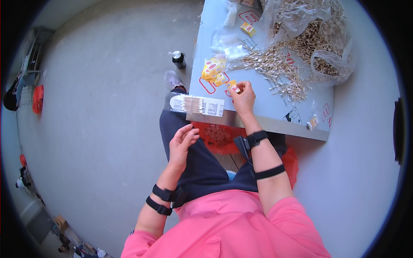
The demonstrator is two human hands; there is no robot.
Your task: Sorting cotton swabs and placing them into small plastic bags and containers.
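Note:
My right hand [243, 99] is closed in a pinch on a small yellow-and-white packet [232, 86] above the table's near part. Beside it lies a loose pile of similar yellow packets [211, 69]. A clear bag with a white printed card and a row of cotton swabs [192, 104] sticks out over the table's left front corner. My left hand [182, 144] hangs in the air just below that bag, its fingers curved and apart, nothing visible in them. Loose cotton swabs [275, 64] are strewn beyond my right hand.
Large clear bags full of swabs [322, 38] stand at the table's [258, 118] far right. Empty clear bags [232, 45] lie behind the packets. A small packet [312, 122] rests near the right front corner. Below the edge, a red bag [217, 135] holds swabs. A dark bottle [178, 60] stands on the floor.

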